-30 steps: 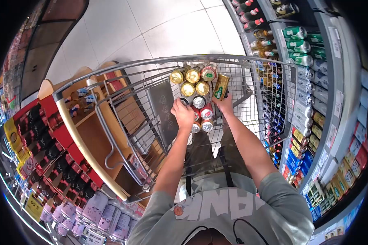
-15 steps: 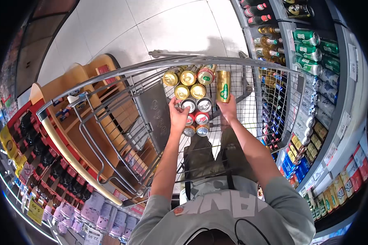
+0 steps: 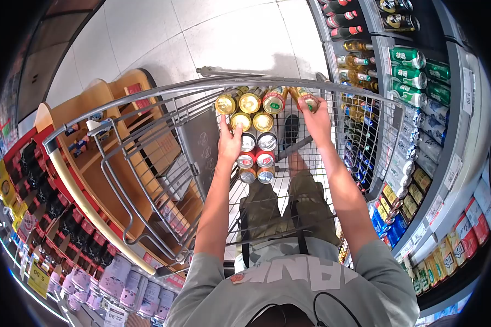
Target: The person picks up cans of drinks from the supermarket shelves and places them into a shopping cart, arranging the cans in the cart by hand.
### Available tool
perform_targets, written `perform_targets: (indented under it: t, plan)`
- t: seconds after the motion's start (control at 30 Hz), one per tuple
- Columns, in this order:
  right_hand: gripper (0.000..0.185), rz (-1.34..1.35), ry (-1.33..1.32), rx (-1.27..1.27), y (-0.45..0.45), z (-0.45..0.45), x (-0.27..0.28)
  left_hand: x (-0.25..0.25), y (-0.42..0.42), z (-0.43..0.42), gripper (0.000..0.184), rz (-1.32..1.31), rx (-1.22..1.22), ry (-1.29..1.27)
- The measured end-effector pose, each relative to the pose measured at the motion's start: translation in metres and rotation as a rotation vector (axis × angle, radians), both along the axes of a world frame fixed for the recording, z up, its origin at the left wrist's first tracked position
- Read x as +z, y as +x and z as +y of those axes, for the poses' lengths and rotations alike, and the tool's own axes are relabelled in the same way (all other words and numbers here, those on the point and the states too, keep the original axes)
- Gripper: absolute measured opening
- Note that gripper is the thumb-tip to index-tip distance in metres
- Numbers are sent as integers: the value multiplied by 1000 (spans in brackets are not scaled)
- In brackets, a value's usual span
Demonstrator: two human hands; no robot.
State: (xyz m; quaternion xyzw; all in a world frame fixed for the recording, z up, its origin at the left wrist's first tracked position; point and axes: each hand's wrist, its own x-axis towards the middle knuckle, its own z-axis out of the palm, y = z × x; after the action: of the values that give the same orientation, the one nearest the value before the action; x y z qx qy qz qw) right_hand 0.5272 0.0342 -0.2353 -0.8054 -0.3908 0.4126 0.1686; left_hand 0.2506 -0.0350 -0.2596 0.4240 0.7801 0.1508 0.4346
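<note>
My right hand [image 3: 317,117] grips a gold can [image 3: 305,99] at the right end of the far row, its top facing me. Beside it stands a red-and-gold can with a green mark [image 3: 274,102]. My left hand [image 3: 230,143] is at the left edge of the can group, fingers apart, touching the side of a gold can [image 3: 240,122]; another gold can [image 3: 225,104] is just beyond its fingertips. Nearer me are silver-topped dark cans [image 3: 267,142], red cans [image 3: 265,159] and orange-brown cans [image 3: 265,175], all upright in the wire shopping cart [image 3: 360,87].
The cart's pale handle [image 3: 98,212] curves along the left. Shelves on the right hold green cans [image 3: 410,78] and several bottles [image 3: 346,20]. A wooden display stand [image 3: 95,180] is behind the cart's left side, with purple-and-white packs [image 3: 116,275] below.
My right hand has moved away from me, tipping the gold can from lying lengthwise to its top facing me, beside the far row. My left hand has slid from the silver-topped can toward the gold cans.
</note>
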Motion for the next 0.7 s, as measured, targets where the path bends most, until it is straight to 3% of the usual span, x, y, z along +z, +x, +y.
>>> perform_targets:
  t: [0.03,0.13,0.2,0.37,0.43,0.7]
  plan:
    - [83,1,-1,1,-2,2,2,12,1,6,85,-170,98,-142]
    - [86,-64,-100,97,-7,8,5,2,-3,3,98,-364,199,-32]
    - [87,-35,-32,93,-7,3,-3,-10,-3,5,106,-397,130,164]
    - [82,53,95,15,-6,-9,-14,-2,-2,10,105,-487,206,91]
    - [80,56,164,6,-11,-12,-8,-5,-2,10,102,-526,185,208]
    - [75,1,368,101,-23,-12,-5,-2,1,13,87,-582,118,252]
